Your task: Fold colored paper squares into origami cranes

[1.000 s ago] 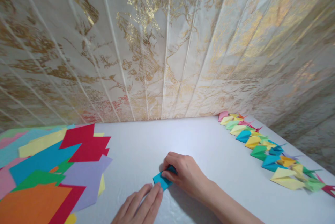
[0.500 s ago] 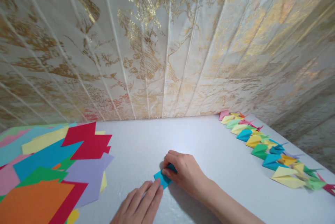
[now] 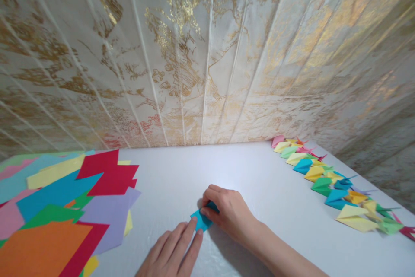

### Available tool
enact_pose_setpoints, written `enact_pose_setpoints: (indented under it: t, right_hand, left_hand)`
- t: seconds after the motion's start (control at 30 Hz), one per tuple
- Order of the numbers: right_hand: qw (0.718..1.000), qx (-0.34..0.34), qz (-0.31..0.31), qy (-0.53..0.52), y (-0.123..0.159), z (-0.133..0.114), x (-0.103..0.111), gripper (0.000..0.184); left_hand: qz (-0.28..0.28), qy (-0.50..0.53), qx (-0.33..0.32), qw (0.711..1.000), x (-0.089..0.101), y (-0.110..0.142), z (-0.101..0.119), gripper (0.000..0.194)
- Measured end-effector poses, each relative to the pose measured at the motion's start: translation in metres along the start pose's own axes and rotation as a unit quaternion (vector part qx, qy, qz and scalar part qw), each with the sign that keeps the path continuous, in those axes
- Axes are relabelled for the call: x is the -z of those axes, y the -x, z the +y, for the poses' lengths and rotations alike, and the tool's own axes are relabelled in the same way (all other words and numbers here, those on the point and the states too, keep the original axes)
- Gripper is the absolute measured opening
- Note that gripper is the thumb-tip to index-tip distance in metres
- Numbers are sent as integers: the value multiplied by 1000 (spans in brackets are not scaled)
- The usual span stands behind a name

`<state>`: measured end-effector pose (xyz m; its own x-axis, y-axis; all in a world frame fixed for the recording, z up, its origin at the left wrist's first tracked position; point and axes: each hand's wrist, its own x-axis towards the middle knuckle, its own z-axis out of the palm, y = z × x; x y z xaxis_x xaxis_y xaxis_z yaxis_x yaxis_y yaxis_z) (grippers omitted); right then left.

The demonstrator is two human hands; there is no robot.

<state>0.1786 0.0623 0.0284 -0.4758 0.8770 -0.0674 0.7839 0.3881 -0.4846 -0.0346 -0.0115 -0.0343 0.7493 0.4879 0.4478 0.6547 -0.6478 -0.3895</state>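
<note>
Blue paper (image 3: 204,223), folded small, lies on the white table (image 3: 201,164) between our two hands, toward the near side of the bare middle stretch. Our right hand (image 3: 228,208) is curled nearly closed, its thumb and bent fingers pinching the far right end of the piece and hiding part of it. Our left hand (image 3: 177,246) is loosely open, palm down, fingers stretched forward; the tips of its index finger and thumb touch the paper's near left edge, a small gap between them, without gripping it.

To our left, loose coloured sheets (image 3: 48,246) overlap in a broad spread, an orange one on top at the near end above a dark red one, with lavender, green, blue, yellow and pink among the rest. To our right, well apart from the sheets, folded paper figures (image 3: 339,199) with pointed wings and thin spikes line the table's side in a slanting row of many colours. Behind the table we see a pale curtain (image 3: 191,65) patterned in gold.
</note>
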Motion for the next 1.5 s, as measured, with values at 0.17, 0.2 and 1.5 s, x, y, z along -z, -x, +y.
enact_pose_setpoints:
  t: [0.17, 0.2, 1.5]
  right_hand:
    - [1000, 1, 3, 3, 0, 0, -2, 10]
    - [1000, -1, 2, 3, 0, 0, -2, 10]
    - [993, 14, 45, -108, 27, -4, -12, 52]
  left_hand:
    - [3, -3, -5, 1000, 2, -1, -1, 39]
    - [5, -2, -5, 1000, 2, -1, -1, 39]
    - [4, 11, 4, 1000, 6, 0, -1, 34]
